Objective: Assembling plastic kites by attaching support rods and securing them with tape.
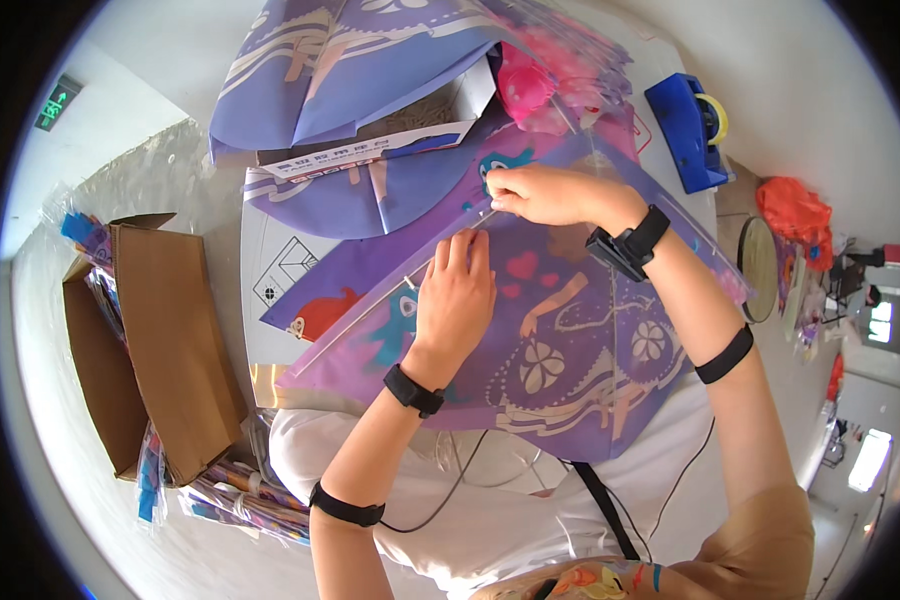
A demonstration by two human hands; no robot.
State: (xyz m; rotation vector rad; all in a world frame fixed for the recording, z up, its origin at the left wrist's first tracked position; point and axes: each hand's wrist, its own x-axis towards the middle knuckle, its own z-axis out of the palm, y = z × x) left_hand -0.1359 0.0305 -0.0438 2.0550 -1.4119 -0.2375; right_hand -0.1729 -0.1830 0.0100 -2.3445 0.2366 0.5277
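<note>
A purple and pink printed sheet, which looks like a kite (570, 350), lies over the near part of the white table and hangs toward my lap. A thin pale rod (355, 328) runs slantwise along its upper left edge, with a small white fitting on it. My left hand (457, 300) rests on the sheet beside this edge, palm down, its fingers stretched and close together. Just above and to the right, my right hand (550, 195) pinches at the rod's upper part. What sits between its fingertips is hidden.
Behind lie more purple printed sheets (370, 60), partly over an open white box (370, 150). A pink ball-like thing (525, 85) sits beside them. At the table's right edge stands a blue tape dispenser (685, 135). To the left is an open cardboard box (165, 340) near wrapped bundles (250, 500).
</note>
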